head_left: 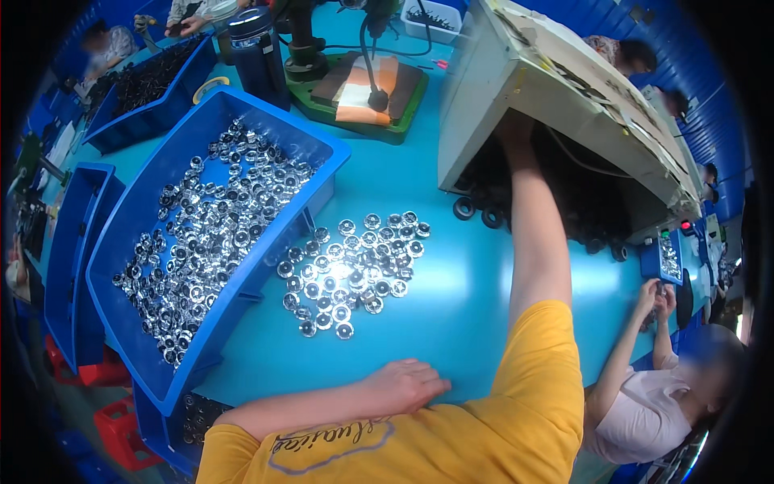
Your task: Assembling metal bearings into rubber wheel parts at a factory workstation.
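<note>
My left hand [407, 385] rests at the near edge of the turquoise table, its fingers lying loosely on the surface with nothing in them. My right arm reaches away from me into a cream metal housing [484, 105] that is open on the near side. Inside it my right hand [516, 129] is in dark shadow, so its fingers and anything they hold are hidden. Black rubber-like rings [463, 208] lie at the housing's opening, and more dark parts fill it. Between my arms and the bins, a group of shiny silver round parts with dark centres [355, 274] is spread on the table.
A large blue bin [326, 145] of the same silver parts stands at left, beside a narrower blue bin [60, 266]. Behind are a dark flask [256, 56], a green-based press [395, 129] and a bin of black parts [153, 121]. A co-worker [645, 419] sits at right.
</note>
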`<state>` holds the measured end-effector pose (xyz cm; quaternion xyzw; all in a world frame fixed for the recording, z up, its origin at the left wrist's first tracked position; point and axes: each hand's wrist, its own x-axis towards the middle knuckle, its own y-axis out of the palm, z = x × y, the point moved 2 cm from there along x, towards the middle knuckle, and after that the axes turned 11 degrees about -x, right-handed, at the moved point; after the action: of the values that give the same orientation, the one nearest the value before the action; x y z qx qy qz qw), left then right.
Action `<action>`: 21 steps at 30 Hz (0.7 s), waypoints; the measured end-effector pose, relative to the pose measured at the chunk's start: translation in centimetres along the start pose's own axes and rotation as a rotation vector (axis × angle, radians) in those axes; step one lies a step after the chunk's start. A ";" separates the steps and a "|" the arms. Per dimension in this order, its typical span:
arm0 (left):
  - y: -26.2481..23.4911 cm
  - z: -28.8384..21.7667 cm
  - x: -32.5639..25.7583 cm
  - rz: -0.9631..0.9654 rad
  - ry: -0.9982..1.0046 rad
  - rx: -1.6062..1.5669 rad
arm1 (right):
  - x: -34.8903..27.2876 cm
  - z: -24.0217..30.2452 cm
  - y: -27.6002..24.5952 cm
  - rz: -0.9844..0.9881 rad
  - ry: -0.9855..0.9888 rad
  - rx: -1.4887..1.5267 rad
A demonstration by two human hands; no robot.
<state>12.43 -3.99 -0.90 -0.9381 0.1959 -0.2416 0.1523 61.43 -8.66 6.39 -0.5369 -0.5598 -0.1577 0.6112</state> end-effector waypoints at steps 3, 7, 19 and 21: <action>0.3 0.0 -0.2 -0.034 0.004 0.025 | 0.1 3.5 -4.8 0.065 -0.038 0.081; 0.4 -0.3 -0.3 -0.067 0.021 0.020 | -2.2 5.2 -10.2 0.262 -0.114 -0.083; 1.0 -0.6 -0.6 -0.038 0.052 0.093 | -13.6 5.0 -21.9 0.692 0.040 0.004; 1.1 -1.0 -0.5 -0.031 0.056 0.098 | -14.5 4.3 -23.6 0.712 0.069 0.008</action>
<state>11.22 -4.94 -0.72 -0.9253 0.1737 -0.2792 0.1888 35.84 -19.81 4.46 -0.6904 -0.3171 0.0493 0.6484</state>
